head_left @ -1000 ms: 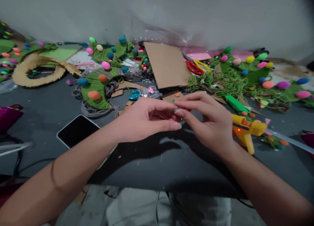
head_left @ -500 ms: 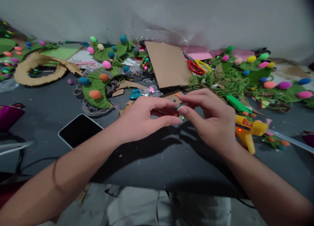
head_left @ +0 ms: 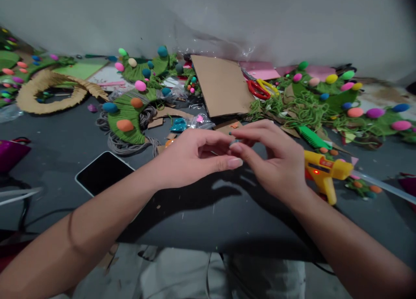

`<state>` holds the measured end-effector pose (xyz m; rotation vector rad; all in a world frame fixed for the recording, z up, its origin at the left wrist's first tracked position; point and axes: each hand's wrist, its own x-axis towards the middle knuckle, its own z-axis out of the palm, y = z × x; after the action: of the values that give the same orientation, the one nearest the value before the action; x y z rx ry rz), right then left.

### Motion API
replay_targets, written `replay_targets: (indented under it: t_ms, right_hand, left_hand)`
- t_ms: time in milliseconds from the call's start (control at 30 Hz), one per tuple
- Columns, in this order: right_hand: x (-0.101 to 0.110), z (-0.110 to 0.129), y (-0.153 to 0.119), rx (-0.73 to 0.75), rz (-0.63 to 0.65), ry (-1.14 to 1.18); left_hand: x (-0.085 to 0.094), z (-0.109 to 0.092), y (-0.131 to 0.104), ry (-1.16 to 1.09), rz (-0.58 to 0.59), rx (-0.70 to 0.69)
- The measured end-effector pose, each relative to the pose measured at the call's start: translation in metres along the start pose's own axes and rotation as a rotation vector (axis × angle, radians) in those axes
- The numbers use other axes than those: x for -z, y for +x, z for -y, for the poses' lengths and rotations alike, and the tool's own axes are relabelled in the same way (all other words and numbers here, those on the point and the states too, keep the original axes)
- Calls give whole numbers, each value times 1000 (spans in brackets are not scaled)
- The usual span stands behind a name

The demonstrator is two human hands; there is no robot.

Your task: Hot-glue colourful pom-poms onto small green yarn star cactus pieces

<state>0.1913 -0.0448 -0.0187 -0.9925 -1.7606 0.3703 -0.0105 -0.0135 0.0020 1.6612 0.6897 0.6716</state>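
Above the dark table, my left hand (head_left: 198, 156) and my right hand (head_left: 274, 158) meet at the fingertips. Between my right thumb and fingers shows a sliver of a small blue-green piece (head_left: 233, 142); the fingers hide most of it, so its kind is unclear. My left thumb and fingers are curled close around the same spot, and what they grip is hidden. Just right of my right hand sits a yellow glue gun (head_left: 325, 171) with a lit red light and a clear glue stick (head_left: 383, 186) out of its back.
A phone (head_left: 104, 173) lies near my left forearm. Behind my hands are a cardboard sheet (head_left: 224, 86), red-handled scissors (head_left: 258, 90), a green comb (head_left: 313, 137) and green yarn (head_left: 305, 106). A green-wrapped shape with coloured balls (head_left: 126, 117) and a straw-coloured ring (head_left: 29, 97) stand left.
My fingertips have shifted slightly around the small piece, and less of it shows now. The whole view has drifted a little; the things on the table stay in place.
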Motion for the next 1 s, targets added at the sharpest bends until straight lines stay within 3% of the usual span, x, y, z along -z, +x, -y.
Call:
replay_targets:
  t_ms: [200, 367, 500, 567, 800, 900, 1000]
  right_hand:
    - [0, 2, 1, -17, -44, -42]
    - [7, -3, 5, -75, -129, -46]
    - [2, -1, 2, -57, -3, 11]
    - [-2, 2, 0, -30, 41, 11]
    - [4, 0, 3, -56, -52, -30]
    - [9, -3, 6, -85, -121, -38]
    - [6, -2, 5, -82, -60, 12]
  left_hand:
    - [0, -6, 1, 85, -117, 25]
    - [1, -5, -1, 85, -85, 39]
    - [-2, -2, -1, 65, -25, 20]
    - [-3, -3, -1, 87, -61, 18]
    - [-2, -7, -2, 183, -190, -3]
    - [-1, -6, -2, 188, -176, -1]
    - [-1, -5, -2, 134, -108, -6]
